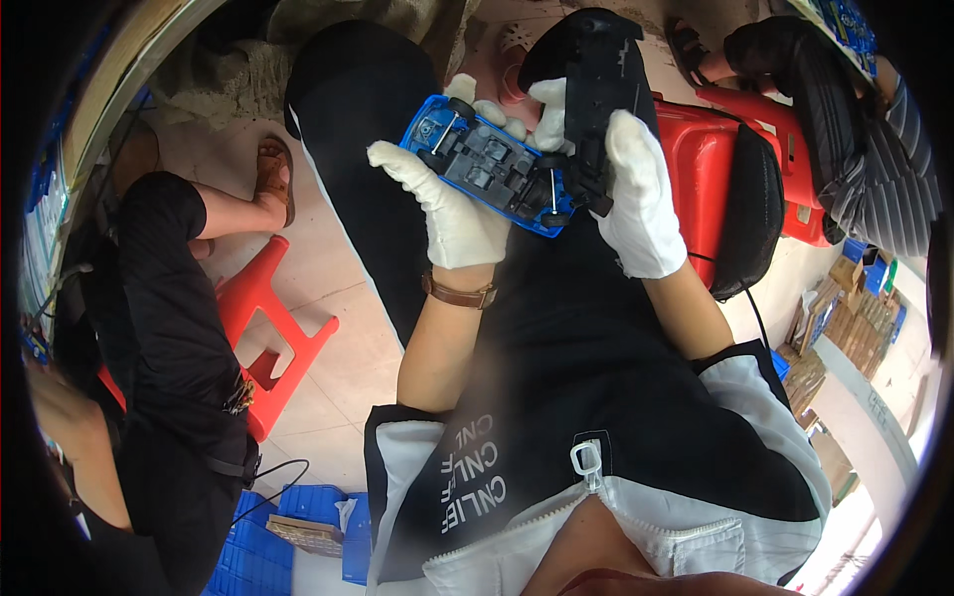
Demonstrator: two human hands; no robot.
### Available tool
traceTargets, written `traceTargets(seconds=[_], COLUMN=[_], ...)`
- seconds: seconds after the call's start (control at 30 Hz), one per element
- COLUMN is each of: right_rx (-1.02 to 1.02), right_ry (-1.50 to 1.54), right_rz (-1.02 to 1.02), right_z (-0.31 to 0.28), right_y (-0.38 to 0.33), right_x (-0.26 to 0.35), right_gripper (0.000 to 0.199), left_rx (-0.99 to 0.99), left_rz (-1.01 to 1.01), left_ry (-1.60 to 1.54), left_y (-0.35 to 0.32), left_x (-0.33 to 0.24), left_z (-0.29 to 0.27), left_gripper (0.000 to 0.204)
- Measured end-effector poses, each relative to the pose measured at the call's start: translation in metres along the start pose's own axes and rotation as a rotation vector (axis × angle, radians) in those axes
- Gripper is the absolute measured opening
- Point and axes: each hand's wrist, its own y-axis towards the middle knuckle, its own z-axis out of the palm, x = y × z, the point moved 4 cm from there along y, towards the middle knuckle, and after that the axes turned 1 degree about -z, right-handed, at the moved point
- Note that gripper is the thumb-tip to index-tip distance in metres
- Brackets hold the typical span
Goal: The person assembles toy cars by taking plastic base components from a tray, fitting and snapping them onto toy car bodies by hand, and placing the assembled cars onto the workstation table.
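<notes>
My left hand (455, 214), in a white glove, is closed round a blue toy car body (487, 164) above my lap. The car's open underside faces up, with grey and black interior parts and wheels showing. My right hand (639, 199), also gloved in white, grips a long black plastic chassis piece (596, 84), held upright. Its lower end meets or overlaps the right end of the car; I cannot tell whether they touch. The fingers of the right hand are partly hidden behind the black piece.
A red plastic stool (701, 164) with a black bag (750, 214) stands at my right. On the left a person in black (164, 298) sits by another red stool (268, 328). Someone in dark striped clothing (879, 189) is at far right. Blue crates (253, 556) lie at lower left.
</notes>
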Motion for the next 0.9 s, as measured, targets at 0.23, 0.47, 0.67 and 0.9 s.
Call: traceTargets(seconds=[0.23, 0.47, 0.67, 0.9], right_rx=[-0.096, -0.027, -0.088, -0.071], right_ry=[0.221, 0.356, 0.467, 0.463], right_rz=[-0.013, -0.091, 0.121, 0.149], right_z=[0.005, -0.015, -0.011, -0.01], right_y=[-0.006, -0.001, -0.001, -0.001], right_x=[-0.001, -0.002, -0.006, -0.005], right_gripper=[0.064, 0.063, 0.076, 0.077], left_rx=[-0.007, 0.11, 0.159, 0.216], left_rz=[0.001, -0.031, -0.054, -0.007], left_ry=[-0.016, -0.215, -0.273, -0.255], left_y=[0.002, 0.002, 0.002, 0.004], left_x=[-0.002, -0.009, -0.01, -0.018], left_z=[0.0, -0.008, -0.008, -0.008], left_gripper=[0.112, 0.102, 0.105, 0.104])
